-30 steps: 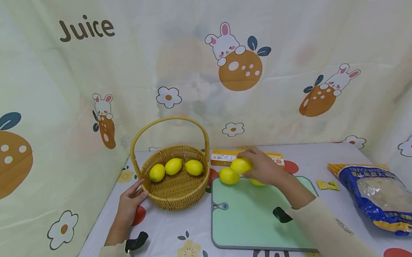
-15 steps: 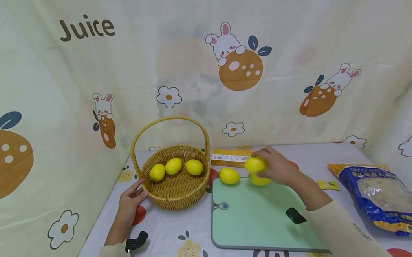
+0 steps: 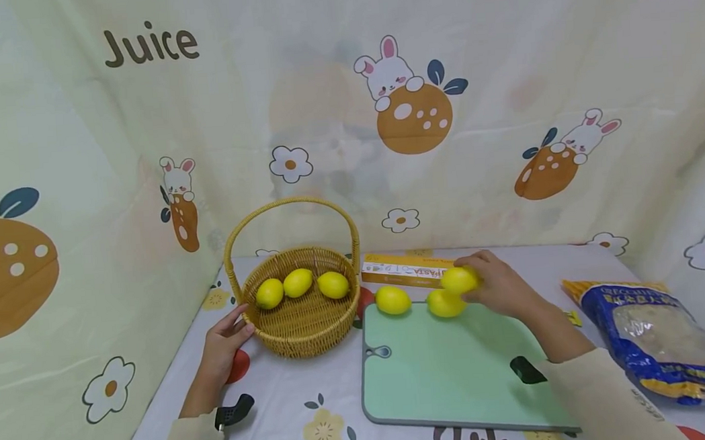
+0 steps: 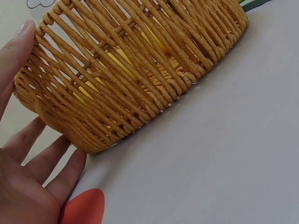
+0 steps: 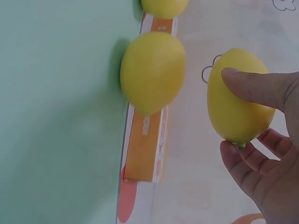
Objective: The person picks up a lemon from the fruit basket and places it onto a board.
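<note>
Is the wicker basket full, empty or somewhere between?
Partly filled: in the head view, three lemons lie inside the basket, and bare woven floor shows in front of them.

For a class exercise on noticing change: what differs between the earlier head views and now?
The right hand has moved rightward, carrying the held lemon with it; the right forearm now hides most of the yellow packet. Nothing was newly grasped or released. The left hand stays on the basket, and the three lemons inside, the two loose lemons and the board stay put.
</note>
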`<state>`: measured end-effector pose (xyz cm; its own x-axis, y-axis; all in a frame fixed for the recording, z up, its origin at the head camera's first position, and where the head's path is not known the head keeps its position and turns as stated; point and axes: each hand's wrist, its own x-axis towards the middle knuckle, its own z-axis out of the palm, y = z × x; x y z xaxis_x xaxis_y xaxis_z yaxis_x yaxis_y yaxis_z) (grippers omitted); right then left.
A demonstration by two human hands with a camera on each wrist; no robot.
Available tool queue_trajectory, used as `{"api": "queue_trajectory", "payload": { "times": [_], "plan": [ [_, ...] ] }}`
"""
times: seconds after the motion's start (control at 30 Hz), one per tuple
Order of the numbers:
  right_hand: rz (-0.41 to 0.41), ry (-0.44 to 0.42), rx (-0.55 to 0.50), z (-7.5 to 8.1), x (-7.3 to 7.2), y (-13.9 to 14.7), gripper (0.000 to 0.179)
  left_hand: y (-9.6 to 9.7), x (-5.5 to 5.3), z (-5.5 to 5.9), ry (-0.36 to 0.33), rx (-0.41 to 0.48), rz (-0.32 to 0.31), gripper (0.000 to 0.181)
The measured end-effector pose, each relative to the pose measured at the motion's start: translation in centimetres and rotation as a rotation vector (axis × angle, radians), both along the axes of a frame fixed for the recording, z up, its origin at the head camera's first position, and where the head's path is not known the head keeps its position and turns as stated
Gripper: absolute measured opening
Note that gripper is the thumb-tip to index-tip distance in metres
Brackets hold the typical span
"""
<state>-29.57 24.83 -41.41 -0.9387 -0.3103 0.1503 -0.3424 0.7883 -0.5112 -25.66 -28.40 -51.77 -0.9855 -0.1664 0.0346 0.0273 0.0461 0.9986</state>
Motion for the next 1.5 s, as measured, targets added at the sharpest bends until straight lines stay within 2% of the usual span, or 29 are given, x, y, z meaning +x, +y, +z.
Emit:
{"api": "queue_trajectory", "payload": {
  "times": [0.33, 0.9, 1.2, 1.5],
  "plan": [
    [-0.038, 0.007, 0.021, -0.8, 0.2, 2.1, 0.058, 0.0, -0.1, 0.1, 0.006, 0.025, 0.000, 0.059],
    [-0.093, -0.066, 0.045, -2.2, 1.1, 4.5, 0.061, 0.1, 0.1, 0.3, 0.002, 0.018, -0.006, 0.062],
    [-0.097, -0.068, 0.064, -3.5, 0.7, 5.6, 0.064, 0.1, 0.0, 0.3, 0.013, 0.012, 0.003, 0.060],
    [-0.117, -0.099, 0.073, -4.7, 0.6, 6.2, 0.059, 0.0, 0.1, 0.3, -0.005, 0.024, -0.010, 0.063]
  ]
}}
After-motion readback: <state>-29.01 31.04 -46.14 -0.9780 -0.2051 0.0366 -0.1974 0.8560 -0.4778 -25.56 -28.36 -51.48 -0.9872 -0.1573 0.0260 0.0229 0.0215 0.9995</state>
